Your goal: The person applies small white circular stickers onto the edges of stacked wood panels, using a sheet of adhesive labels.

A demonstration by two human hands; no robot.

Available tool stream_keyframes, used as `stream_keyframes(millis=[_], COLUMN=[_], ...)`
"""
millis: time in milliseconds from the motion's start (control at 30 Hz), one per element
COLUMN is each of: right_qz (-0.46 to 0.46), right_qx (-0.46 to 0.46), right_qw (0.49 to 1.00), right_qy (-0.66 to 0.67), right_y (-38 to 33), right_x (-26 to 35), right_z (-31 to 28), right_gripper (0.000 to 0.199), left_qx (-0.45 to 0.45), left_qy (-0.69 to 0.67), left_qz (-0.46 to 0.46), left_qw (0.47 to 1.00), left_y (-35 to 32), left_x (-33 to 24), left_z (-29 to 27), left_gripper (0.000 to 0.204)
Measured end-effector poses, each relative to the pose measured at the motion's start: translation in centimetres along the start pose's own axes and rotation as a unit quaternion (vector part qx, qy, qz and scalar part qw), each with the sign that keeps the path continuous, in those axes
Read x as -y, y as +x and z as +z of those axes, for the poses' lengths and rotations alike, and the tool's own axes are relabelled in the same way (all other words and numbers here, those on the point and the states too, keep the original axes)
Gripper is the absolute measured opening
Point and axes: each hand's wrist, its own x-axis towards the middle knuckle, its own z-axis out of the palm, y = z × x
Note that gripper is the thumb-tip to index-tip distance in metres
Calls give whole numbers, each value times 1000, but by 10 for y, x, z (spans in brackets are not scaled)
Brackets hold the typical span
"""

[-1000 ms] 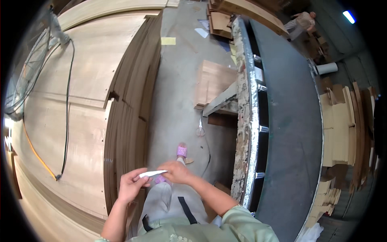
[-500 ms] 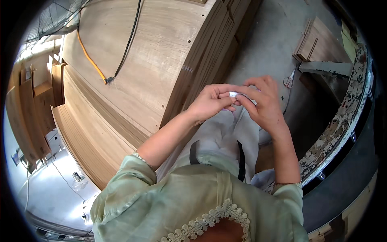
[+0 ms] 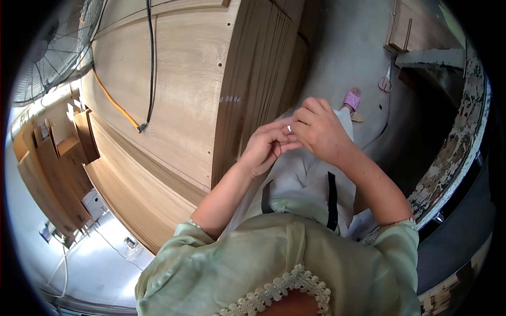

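Beside stacked wooden panels, a person in pale green is holding both hands together. The left hand is half-curling, its grip unclear, while the right hand is pinching a small white piece, mostly hidden, between both hands' fingertips.

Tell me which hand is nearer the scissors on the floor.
The right hand: it is on the side toward the scissors; the left hand is farther off, nearer the panels.
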Motion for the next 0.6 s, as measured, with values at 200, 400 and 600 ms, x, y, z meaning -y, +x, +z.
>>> stream_keyframes(millis=[200, 400, 600], right_qz=[195, 208, 167], right_qx=[-93, -120, -148], right_qw=[930, 917, 930], right_qy=[299, 318, 293], right_y=[33, 54, 55], right_x=[-16, -25, -29], right_z=[45, 90, 105], right_gripper=[7, 11, 11], left_qx=[-53, -113, -132], left_qy=[38, 87, 111], left_qz=[-22, -37, -30], left_qw=[998, 989, 985], left_y=[-14, -28, -32], left_x=[20, 39, 36], left_z=[-25, -28, -25], left_gripper=[42, 41, 40])
